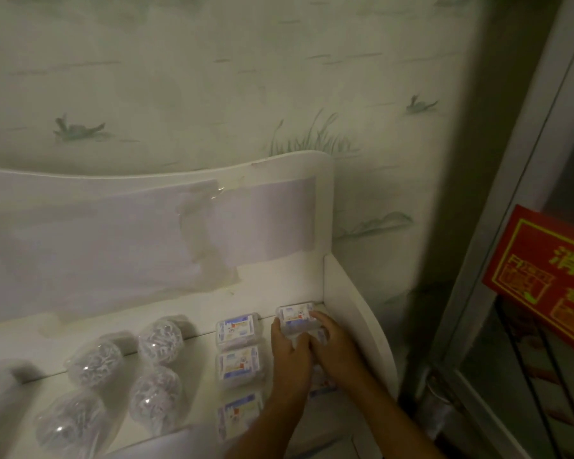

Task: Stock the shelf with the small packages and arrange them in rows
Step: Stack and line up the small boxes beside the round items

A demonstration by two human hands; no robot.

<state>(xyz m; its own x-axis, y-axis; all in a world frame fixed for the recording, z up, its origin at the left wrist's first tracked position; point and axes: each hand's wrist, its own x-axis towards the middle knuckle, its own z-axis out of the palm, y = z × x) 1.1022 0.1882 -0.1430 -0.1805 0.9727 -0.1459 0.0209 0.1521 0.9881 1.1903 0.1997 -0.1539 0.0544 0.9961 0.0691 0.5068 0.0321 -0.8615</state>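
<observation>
On the white shelf [272, 286], three small clear boxes with blue and white labels lie in a column: [237, 329], [241, 364], [237, 414]. To their right, at the back corner, sits another small package [294, 314]. My left hand [290, 354] and my right hand [333, 342] both close around it, fingers at its front and right side. More packages lie under my hands, partly hidden [322, 382].
Several round clear bags of white pieces [159, 339] lie in rows on the left of the shelf. The shelf's raised side panel [355, 313] stands right beside my hands. A patterned wall is behind, and a glass door with a red sign [540, 276] is at the right.
</observation>
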